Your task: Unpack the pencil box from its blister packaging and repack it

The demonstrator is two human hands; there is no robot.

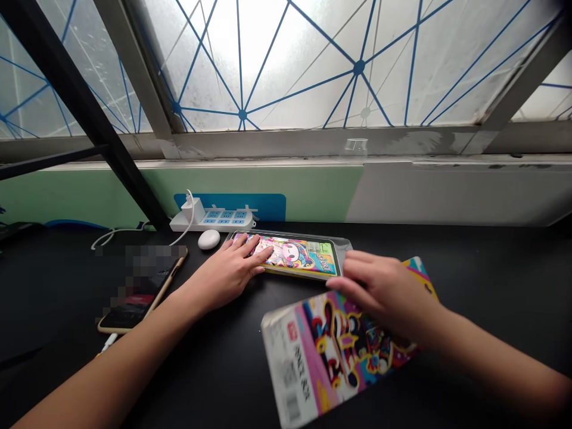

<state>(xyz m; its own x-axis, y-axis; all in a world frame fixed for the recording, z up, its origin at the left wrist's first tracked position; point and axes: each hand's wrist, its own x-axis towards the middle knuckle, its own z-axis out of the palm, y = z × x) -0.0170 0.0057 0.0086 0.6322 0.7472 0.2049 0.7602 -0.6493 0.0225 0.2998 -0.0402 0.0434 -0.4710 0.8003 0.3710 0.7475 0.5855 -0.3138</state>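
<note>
My left hand lies flat with fingers spread on the left half of a flat pencil case. The case has a bright cartoon picture and a dark rim, and grey see-through plastic shows at its right end. My right hand is closed over the upper edge of a colourful printed pencil box package. "Pencil box" and a barcode are printed at the package's white end. The package tilts across the front of the table and is slightly blurred. My right fingertips, partly hidden, are close to the case's right end.
A phone with a cable lies left of my left forearm. Behind it are a small white rounded case and a power strip with a plugged-in charger. A black slanted bar stands at the left, before the window.
</note>
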